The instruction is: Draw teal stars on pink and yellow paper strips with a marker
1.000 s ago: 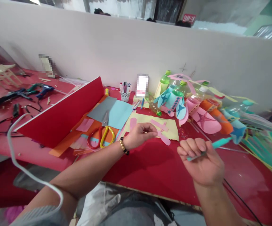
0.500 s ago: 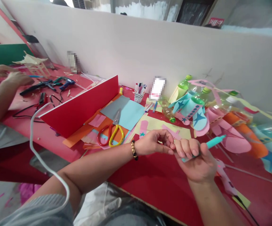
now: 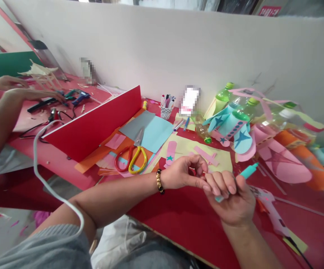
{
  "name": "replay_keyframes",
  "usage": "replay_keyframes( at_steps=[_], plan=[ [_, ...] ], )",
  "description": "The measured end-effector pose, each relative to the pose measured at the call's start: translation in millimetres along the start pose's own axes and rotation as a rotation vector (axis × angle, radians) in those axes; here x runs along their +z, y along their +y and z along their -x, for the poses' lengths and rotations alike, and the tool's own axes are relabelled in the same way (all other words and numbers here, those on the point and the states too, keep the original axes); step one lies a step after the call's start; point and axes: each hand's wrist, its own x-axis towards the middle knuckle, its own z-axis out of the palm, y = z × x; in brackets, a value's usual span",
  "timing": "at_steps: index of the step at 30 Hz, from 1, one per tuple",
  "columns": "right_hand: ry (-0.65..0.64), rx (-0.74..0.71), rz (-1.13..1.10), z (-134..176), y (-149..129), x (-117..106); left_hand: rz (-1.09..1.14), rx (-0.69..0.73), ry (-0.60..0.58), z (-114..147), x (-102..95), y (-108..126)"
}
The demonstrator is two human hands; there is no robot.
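Note:
My right hand [image 3: 231,200] is curled palm up around a teal marker pen [image 3: 248,170], whose far end sticks out past the thumb. The marker's other end shows below the bent fingers. My left hand [image 3: 188,172], with a beaded bracelet at the wrist, meets the fingertips of my right hand in a pinch; anything between the fingers is too small to make out. Just beyond the hands lies a pink paper strip [image 3: 171,151] with a teal star on it, on a yellow sheet [image 3: 220,157]. Scissors [image 3: 135,157] with red and yellow handles rest to the left.
A pink hot glue gun [image 3: 271,211] lies right of my hands. Plastic bottles with paper rocket fins [image 3: 240,130] stand behind it. A pen cup [image 3: 166,111] and a phone [image 3: 190,100] are at the wall. Past a red divider [image 3: 100,127], another person's hands [image 3: 24,91] work.
The view has shifted slightly. My hands stay together, with the marker turned a little and drawn in. Beyond the divider, the other person's hand has reached right toward the tools.

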Motion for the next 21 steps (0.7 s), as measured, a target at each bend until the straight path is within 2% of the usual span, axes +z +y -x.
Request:
replay_keyframes(
  at_steps=[6,13,21],
  plan=[
    [0.011,0.027,-0.135,1.5,2.8,-1.3,-0.04,0.083,0.002,2.7,2.8,5.7],
    [0.009,0.024,-0.207,5.2,1.2,-3.0,-0.017,0.054,-0.034,2.5,3.1,7.5],
    [0.111,0.007,-0.311,5.4,2.2,-0.6,-0.034,0.074,-0.009,3.1,5.1,5.9]
  ],
)
